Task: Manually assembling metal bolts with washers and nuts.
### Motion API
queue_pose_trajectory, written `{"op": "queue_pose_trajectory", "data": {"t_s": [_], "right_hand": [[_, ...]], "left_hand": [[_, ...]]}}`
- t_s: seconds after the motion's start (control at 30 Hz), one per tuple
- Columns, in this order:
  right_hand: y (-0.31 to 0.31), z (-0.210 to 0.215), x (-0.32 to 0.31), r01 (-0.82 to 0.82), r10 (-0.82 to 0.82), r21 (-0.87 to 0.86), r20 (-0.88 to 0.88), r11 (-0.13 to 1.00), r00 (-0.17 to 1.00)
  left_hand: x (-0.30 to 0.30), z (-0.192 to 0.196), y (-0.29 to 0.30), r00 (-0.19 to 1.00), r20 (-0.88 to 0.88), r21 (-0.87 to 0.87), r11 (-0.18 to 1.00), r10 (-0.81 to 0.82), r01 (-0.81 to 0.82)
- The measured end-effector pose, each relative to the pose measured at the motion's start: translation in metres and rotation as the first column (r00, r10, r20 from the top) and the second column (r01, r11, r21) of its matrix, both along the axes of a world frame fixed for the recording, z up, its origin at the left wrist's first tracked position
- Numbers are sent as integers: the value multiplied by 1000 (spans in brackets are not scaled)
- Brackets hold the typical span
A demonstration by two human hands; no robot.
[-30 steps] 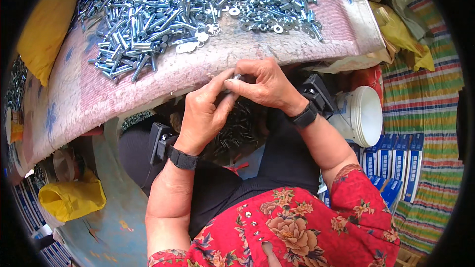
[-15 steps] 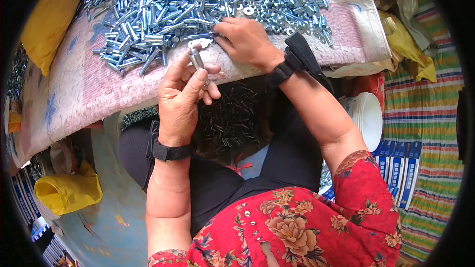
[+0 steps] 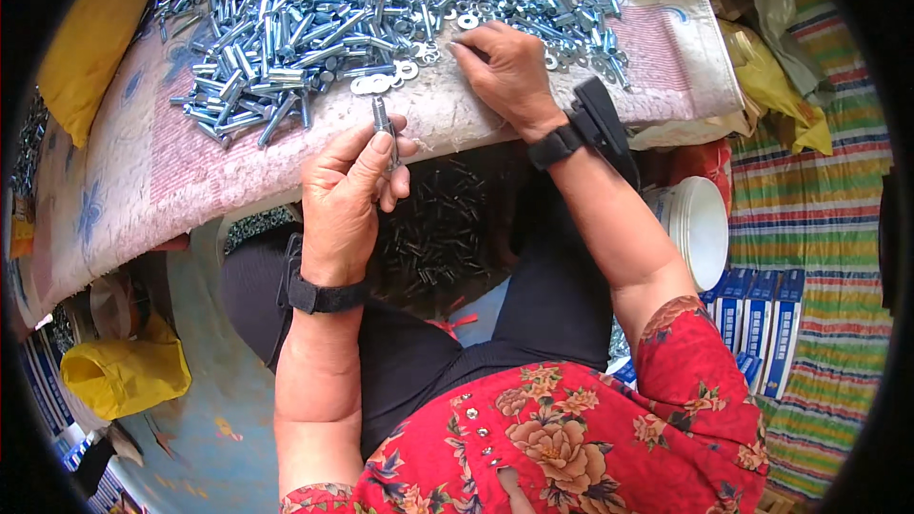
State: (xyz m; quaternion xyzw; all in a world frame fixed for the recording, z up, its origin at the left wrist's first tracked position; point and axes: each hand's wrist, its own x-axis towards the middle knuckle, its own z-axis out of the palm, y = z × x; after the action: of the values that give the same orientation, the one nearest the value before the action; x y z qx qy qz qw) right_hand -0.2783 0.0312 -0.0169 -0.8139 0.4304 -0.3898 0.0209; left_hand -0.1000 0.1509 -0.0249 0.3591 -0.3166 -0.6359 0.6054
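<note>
My left hand is closed on a sleeve anchor bolt, pinched upright between thumb and fingers just in front of the table edge. Beyond its tip, several flat washers lie on the cloth. My right hand rests at the front of the pile with thumb and fingertips drawn together; what they hold, if anything, is too small to make out. Nearest to these fingertips are loose washers and small nuts. A large heap of metal sleeves spreads over the far part of the table.
A worn pinkish cloth covers the table. Below its edge, dark bolts lie in a container between my knees. A white bucket and blue-white boxes stand at right; a yellow bag sits at lower left.
My right hand has shifted right, away from my left hand and the washers. In my left hand the bolt's upper end now shows free above the fingers, with the index finger lowered.
</note>
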Motion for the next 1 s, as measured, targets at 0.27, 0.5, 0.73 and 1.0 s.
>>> {"op": "queue_pose_trajectory", "data": {"t_s": [0.27,0.5,0.73,1.0], "right_hand": [[-9,-8,14,-142,139,2,-227,990,964],[-10,-5,-1,-216,209,-11,-218,976,953],[55,35,-14,-485,81,613,567,624,820],[97,31,-35,-698,-64,625,759,348,648]], "left_hand": [[4,1,0,999,-33,27,999,-29,30],[1,3,1,997,-3,28,996,-82,82],[-13,2,3,969,167,15,983,-184,184],[-29,0,0,716,694,-386,878,75,282]]}}
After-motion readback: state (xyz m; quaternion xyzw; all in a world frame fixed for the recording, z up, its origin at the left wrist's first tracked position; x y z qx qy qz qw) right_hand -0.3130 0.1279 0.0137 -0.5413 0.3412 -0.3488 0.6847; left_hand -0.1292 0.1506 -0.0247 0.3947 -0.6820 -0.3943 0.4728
